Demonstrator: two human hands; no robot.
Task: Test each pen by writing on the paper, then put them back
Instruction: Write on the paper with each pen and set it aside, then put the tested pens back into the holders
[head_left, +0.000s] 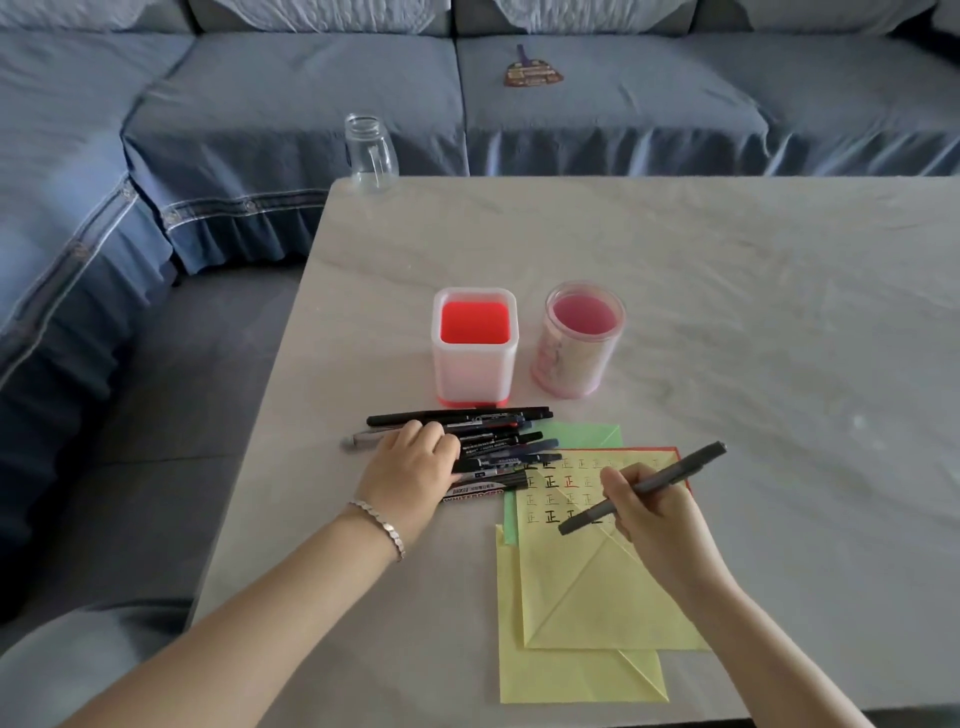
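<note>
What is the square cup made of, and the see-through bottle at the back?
The square cup looks like frosted white plastic: matte walls with red glowing through. The bottle is clear, glass or plastic, I cannot tell which; the sofa shows through it.

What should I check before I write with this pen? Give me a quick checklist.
1. Grey pen gripped in right hand: ok.
2. Pen's cap off: cannot tell.
3. Blank space on yellow paper below the written marks: ok.
4. Left hand steadying the paper: not ok, it rests on the pen pile.
5. Square holder and round holder upright for returns: ok.
</note>
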